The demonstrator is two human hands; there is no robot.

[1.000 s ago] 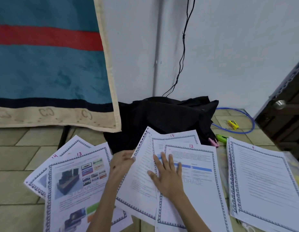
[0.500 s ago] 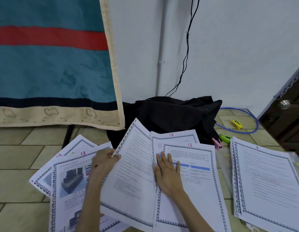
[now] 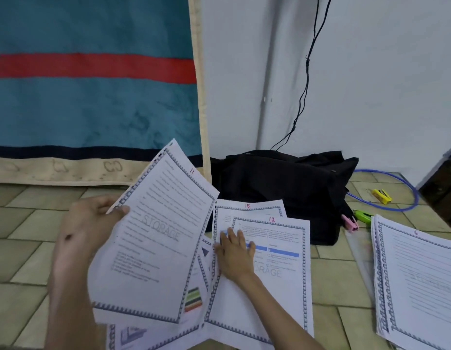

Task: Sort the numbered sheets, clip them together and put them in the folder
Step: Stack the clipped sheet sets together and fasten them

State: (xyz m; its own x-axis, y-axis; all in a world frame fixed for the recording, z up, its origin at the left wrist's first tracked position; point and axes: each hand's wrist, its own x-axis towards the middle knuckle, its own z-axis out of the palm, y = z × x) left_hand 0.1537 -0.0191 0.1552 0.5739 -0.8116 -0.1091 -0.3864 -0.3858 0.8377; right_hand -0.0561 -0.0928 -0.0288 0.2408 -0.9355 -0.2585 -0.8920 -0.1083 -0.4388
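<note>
Sheet 11 (image 3: 153,238), lifted off the floor left of sheet 12 (image 3: 272,271), is pinched at its edge by my left hand (image 3: 90,223); my right hand (image 3: 235,251) lies flat, fingers straight, on sheet 12. Best carry it level to the sorted stack (image 3: 421,281) (topped by 6), edges squared.

The tiled floor (image 3: 30,223) fills the lower half of the frame. At lower centre, sheet 12 (image 3: 277,294) overlaps sheet 15 (image 3: 247,210). A stack topped by sheet 6 (image 3: 421,286) lies at lower right. A black bag (image 3: 282,188) sits at centre, with a blue cable (image 3: 406,185), a yellow clip (image 3: 382,196), a green clip (image 3: 362,215) and a pink clip (image 3: 349,222) to its right.
</note>
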